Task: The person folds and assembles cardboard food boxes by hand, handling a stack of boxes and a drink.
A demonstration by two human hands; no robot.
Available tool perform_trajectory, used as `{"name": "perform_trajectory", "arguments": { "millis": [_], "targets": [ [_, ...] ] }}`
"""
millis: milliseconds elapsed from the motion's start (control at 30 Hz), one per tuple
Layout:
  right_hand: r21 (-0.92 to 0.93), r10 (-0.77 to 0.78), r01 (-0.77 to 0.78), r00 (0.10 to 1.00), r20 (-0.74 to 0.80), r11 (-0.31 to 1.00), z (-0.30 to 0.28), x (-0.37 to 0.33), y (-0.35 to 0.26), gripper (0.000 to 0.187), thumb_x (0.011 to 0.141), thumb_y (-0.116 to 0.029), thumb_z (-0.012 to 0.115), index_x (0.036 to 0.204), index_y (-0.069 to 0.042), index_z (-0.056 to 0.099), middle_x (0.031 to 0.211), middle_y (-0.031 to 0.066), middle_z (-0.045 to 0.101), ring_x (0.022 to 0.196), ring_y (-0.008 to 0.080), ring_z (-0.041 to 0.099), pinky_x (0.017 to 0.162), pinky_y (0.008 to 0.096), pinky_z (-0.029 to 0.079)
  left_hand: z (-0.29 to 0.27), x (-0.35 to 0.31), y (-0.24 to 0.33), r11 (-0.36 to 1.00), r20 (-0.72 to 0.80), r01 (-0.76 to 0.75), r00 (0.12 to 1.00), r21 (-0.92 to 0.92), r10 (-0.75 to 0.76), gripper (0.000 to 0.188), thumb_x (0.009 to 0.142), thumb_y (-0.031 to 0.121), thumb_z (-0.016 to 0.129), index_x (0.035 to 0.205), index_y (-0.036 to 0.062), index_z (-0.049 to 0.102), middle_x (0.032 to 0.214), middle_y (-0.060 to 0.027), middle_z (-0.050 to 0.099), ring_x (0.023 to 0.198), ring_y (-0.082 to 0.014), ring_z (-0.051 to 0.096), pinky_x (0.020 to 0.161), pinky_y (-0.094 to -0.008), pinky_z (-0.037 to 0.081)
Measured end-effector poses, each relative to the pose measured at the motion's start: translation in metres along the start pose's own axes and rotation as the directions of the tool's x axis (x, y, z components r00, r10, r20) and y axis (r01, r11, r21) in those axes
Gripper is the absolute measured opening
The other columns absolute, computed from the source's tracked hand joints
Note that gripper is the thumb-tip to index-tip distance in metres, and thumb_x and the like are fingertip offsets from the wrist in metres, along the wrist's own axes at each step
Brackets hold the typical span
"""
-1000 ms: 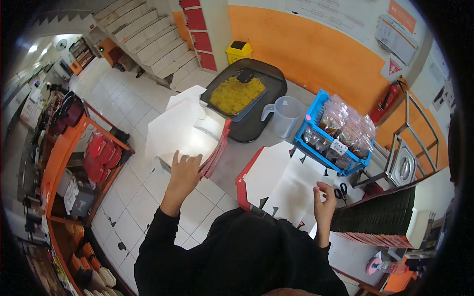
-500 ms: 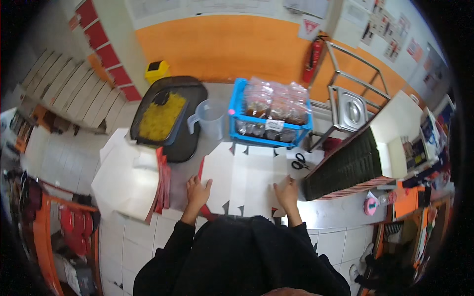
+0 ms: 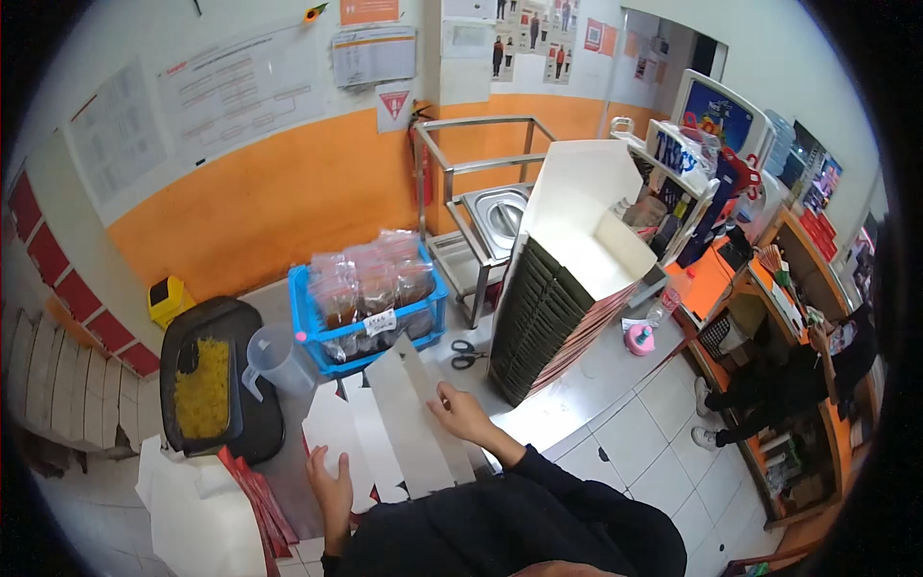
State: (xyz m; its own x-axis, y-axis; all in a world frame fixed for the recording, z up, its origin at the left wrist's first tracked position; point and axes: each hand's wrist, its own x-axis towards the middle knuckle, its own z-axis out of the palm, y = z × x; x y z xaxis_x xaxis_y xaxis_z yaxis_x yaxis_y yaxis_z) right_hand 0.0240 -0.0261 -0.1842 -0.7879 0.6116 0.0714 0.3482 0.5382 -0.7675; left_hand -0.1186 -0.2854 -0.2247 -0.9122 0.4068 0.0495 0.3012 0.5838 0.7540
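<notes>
A flat white carton blank (image 3: pixel 370 442) with notched fold lines lies on the steel table before me. Its right-hand panel (image 3: pixel 409 389) stands raised at a slant. My right hand (image 3: pixel 468 415) is closed on the outer edge of that panel. At the blank's left edge my left hand (image 3: pixel 332 483) rests with thumb and fingers apart. Left of it is a pile of white cardboard blanks (image 3: pixel 202 519) with red edges. A tall nested stack of formed cartons (image 3: pixel 548 317), dark outside and white inside, stands to the right.
Behind the blank is a blue crate (image 3: pixel 370 337) of filled plastic bags. A clear jug (image 3: pixel 279 361) and a black tray (image 3: pixel 260 413) with yellow food are at left. Black scissors (image 3: pixel 466 354) lie near the stack. A metal rack (image 3: pixel 461 231) stands behind; a person (image 3: pixel 808 365) is at far right.
The view has swung to the right. The blank's right panel, flat before, is now lifted by my right hand. My left hand stays at the left edge.
</notes>
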Motion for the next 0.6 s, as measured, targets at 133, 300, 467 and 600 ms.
{"name": "perform_trajectory", "arguments": {
  "millis": [133,300,467,600],
  "targets": [
    [0.273,-0.082,0.081,0.997,-0.006,0.959,-0.054,-0.028,-0.072,0.021,0.09,-0.018,0.06,0.102,-0.002,0.054,0.094,0.0238,0.065,0.078,0.039,0.065,0.067,0.044,0.048,-0.056,-0.006,0.077,0.755,0.337,0.249,0.941,-0.606,-0.04,0.051,0.094,0.038,0.06,0.127,-0.0007,0.051,0.132,-0.0196,0.052,0.113,-0.0315,0.059,0.09,-0.0409,0.051],
    [0.328,-0.705,0.687,0.704,-0.079,0.649,-0.076,-0.028,-0.095,0.022,0.082,0.002,0.058,0.104,-0.002,0.057,0.106,0.0142,0.066,0.104,0.0322,0.065,0.087,0.0392,0.051,-0.11,-0.007,0.142,0.081,0.475,0.489,0.773,-0.868,0.42,0.064,0.094,0.053,0.053,0.13,0.0008,0.05,0.132,-0.0179,0.056,0.118,-0.0302,0.058,0.097,-0.0454,0.049],
    [0.186,-0.779,0.767,0.627,-0.012,0.614,-0.072,-0.034,-0.114,0.038,0.076,0.002,0.058,0.114,-0.005,0.057,0.119,0.0115,0.062,0.121,0.0312,0.056,0.1,0.0425,0.046,-0.102,0.001,0.13,0.048,0.473,0.47,0.874,-0.881,0.115,0.043,0.096,0.032,0.058,0.129,0.0044,0.05,0.127,-0.0109,0.058,0.117,-0.0235,0.058,0.095,-0.0411,0.05],
    [0.419,-0.515,0.392,0.825,0.234,0.819,-0.071,-0.04,-0.13,0.067,0.085,-0.002,0.05,0.148,-0.012,0.033,0.138,0.0158,0.051,0.128,0.0348,0.048,0.105,0.0437,0.042,-0.086,-0.007,0.155,0.048,0.299,0.297,0.954,-0.954,0.038,0.033,0.09,0.006,0.066,0.12,0.0076,0.052,0.111,-0.0056,0.061,0.102,-0.0195,0.062,0.087,-0.0372,0.053]
  ]
}}
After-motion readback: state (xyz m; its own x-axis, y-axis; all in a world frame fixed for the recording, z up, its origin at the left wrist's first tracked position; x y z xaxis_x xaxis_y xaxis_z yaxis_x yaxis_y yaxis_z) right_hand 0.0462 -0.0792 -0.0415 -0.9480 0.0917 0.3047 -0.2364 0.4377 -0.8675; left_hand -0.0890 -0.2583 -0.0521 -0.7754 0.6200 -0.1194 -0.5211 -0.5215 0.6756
